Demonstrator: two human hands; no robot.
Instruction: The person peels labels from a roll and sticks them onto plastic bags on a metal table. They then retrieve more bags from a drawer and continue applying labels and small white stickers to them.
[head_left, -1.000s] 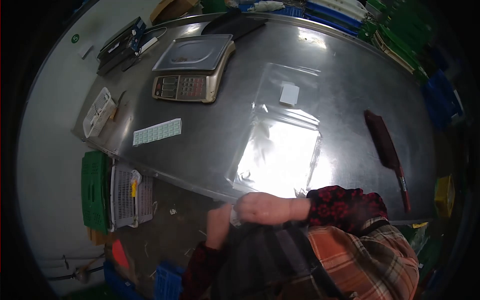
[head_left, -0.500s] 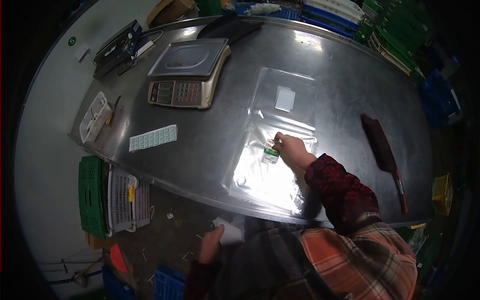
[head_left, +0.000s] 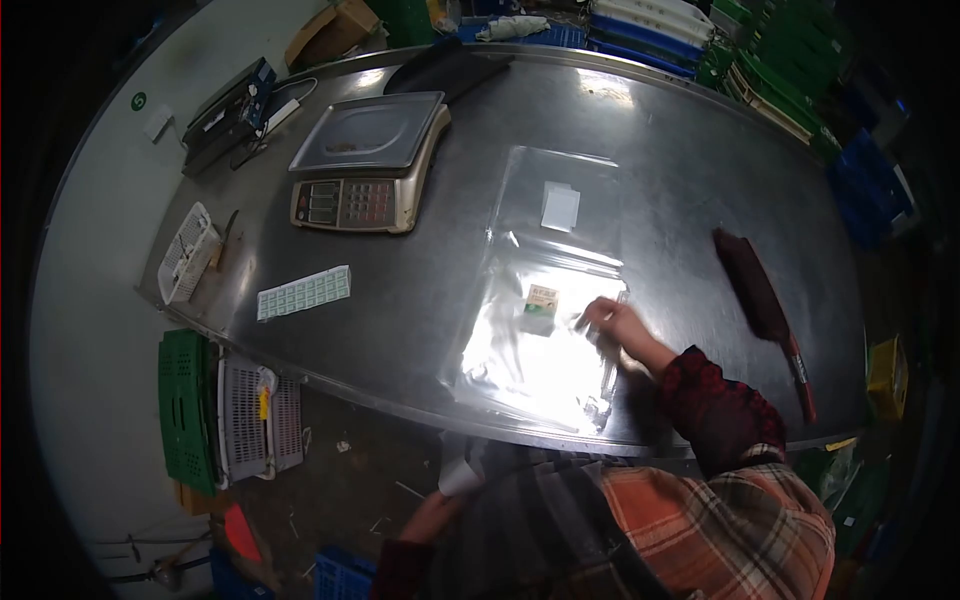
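The right hand (head_left: 618, 325), empty with fingers loosely open, rests on the clear plastic bag (head_left: 545, 330) at the table's (head_left: 420, 270) near edge, beside a small label (head_left: 541, 298); the left hand (head_left: 440, 500) holds a white scrap (head_left: 458, 478) below that edge.

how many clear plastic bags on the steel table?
2. One clear bag lies farther up the steel table, right of the scale, with a white card on it. The nearer bag lies by the right hand, carrying a small label. More could be stacked unseen.

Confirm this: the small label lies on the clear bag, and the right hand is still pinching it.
Not quite. In the head view the label lies on the clear bag, but the right hand has let go and sits apart from it, to its right.
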